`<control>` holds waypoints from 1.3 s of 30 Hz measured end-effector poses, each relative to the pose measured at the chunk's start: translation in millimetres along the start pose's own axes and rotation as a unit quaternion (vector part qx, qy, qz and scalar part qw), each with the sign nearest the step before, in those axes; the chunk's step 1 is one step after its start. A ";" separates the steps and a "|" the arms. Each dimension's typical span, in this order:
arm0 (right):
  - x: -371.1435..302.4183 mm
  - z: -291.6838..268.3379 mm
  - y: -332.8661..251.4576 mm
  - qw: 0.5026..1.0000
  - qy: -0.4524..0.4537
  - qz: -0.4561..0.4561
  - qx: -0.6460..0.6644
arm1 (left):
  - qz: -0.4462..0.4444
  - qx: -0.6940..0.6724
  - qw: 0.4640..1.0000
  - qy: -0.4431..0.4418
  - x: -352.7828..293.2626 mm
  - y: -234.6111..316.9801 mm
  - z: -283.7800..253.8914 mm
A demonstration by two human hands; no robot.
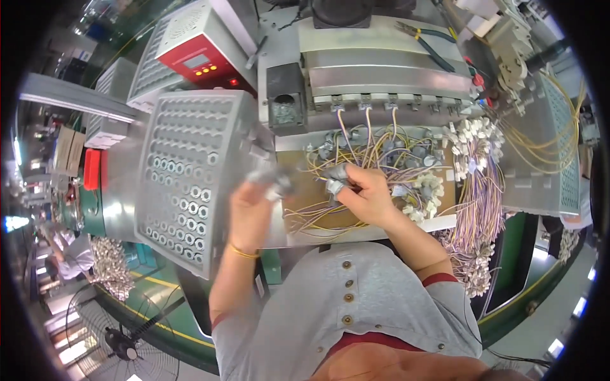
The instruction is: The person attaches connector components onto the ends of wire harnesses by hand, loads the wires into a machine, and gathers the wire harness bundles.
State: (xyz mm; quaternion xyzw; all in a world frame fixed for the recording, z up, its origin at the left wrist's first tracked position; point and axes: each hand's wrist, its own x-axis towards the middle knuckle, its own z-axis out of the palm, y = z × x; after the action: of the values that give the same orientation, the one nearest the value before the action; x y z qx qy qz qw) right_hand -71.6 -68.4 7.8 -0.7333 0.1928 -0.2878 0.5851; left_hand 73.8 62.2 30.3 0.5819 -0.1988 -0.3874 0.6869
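Note:
My right hand [370, 197] is over the brown work board [293, 166], its thumb and fingers pinched together. Grey coverings or a small grey piece show at the fingertips; I cannot make out which. Further left, between the board and a grey tray [239, 120], my left hand [251, 206] is raised and smeared by motion. Something grey and white shows at its fingertips, too blurred to name. Purple, yellow and white wires [362, 155] with round grey parts lie tangled on the board beyond my right hand. Several wires plug into a metal fixture [387, 82].
The grey tray holds rows of metal rings [184, 204]. Behind it stands a red and white control box [202, 54]. Pliers [432, 47] lie on the fixture. A thick wire bundle [473, 209] with white connectors hangs at right. A fan [124, 343] stands lower left.

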 end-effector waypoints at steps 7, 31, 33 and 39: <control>-2.8 -5.4 0.9 0.999 -0.001 0.018 0.034 | 0.013 -0.023 0.996 -0.087 -6.1 -32.4 28.8; -4.5 -18.6 -8.3 0.994 -0.018 -0.069 -0.087 | 0.219 0.226 0.938 -0.146 -4.6 -31.5 36.8; -8.1 -15.0 -3.8 0.996 0.015 -0.036 -0.078 | 0.304 0.305 0.896 -0.111 -7.6 -30.9 40.3; -10.4 -13.9 -2.6 0.997 -0.004 0.001 -0.077 | 0.151 0.246 0.949 -0.123 -10.3 -27.8 40.0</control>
State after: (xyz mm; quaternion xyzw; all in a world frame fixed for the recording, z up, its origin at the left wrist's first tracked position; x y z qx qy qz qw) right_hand -88.7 -71.7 10.3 -0.7773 0.2124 -0.2682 0.5280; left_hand 30.1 43.6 15.4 0.6434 -0.4567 -0.2870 0.5432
